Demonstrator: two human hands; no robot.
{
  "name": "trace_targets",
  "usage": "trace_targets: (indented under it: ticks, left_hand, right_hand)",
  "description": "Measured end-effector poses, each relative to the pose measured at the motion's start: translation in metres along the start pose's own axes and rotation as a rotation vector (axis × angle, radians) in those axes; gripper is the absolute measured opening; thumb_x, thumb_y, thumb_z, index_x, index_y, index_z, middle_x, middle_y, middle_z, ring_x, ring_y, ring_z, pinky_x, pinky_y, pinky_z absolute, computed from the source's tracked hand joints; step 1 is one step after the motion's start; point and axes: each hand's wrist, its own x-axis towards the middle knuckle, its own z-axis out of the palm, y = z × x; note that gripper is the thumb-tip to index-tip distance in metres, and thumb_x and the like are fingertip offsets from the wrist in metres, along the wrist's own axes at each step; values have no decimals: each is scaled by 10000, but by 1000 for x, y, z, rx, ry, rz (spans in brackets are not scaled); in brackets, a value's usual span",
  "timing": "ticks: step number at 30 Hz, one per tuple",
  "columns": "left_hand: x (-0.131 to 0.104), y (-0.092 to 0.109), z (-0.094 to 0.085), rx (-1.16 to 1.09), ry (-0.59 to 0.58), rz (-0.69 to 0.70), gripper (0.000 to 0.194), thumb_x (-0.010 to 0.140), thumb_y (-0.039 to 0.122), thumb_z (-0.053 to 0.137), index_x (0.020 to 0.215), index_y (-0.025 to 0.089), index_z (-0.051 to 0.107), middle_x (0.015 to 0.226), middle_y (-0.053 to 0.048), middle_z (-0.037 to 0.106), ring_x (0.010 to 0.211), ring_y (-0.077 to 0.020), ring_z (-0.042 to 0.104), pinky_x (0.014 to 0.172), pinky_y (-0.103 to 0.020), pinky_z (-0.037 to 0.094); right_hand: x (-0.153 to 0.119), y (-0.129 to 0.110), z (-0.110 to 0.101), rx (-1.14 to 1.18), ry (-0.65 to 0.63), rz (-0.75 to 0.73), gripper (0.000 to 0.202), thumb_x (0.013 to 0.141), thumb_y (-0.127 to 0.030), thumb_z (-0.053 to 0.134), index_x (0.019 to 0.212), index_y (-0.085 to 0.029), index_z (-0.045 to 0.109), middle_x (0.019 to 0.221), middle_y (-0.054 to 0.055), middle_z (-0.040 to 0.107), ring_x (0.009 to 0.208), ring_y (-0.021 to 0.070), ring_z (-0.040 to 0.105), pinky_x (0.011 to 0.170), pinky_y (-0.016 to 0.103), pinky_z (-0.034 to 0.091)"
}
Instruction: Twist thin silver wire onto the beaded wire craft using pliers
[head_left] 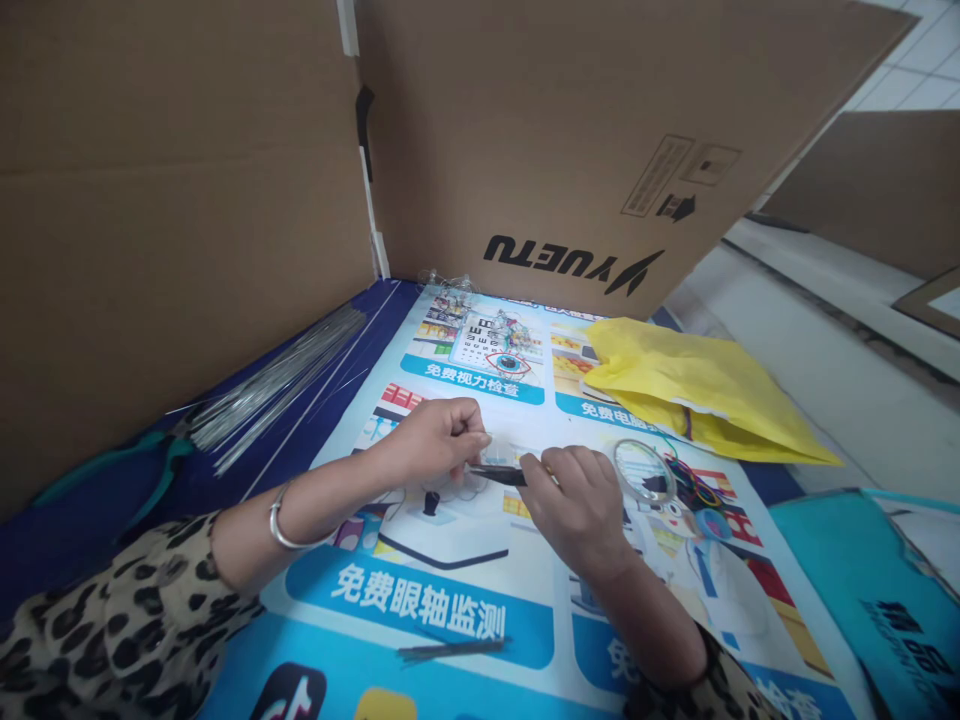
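One short bundle of dark strips (454, 650) lay crosswise nearest the wearer, on one printed poster (525, 690). Beyond it, two hands met at mid-poster: the left hand (442, 440) was closed in a narrow pinch on thin wire (474, 492), its outline too faint to trace; the right hand (577, 505) was wrapped around one pair of pliers (501, 474). The pliers' long axis ran crosswise, nose pointing left to the wire, just beside the left fingertips; the left hand was nearer the wire. Whether the nose was open could not be told. To the right lay one teal packet (877, 590), one clear ring (645, 470), several coloured cords (697, 490) and one yellow pouch (690, 385). To the left lay one teal-handled tool (161, 470) and one sheaf of straight wires (277, 385), individually uncountable. Farthest stood two cardboard panels (172, 200), meeting at a corner.
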Motion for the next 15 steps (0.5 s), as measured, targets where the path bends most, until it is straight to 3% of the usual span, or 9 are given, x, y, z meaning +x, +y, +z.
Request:
trace_targets:
  ticks: [15]
  left_hand:
    - [0, -6, 1, 110, 24, 6, 157, 790, 275, 516, 680, 170, 477, 517, 48, 558, 412, -68, 517, 436, -157, 355]
  right_hand:
    - [1, -3, 2, -17, -104, 3, 57, 817, -193, 556, 813, -171, 609, 658, 25, 520, 664, 160, 383, 615, 329, 257]
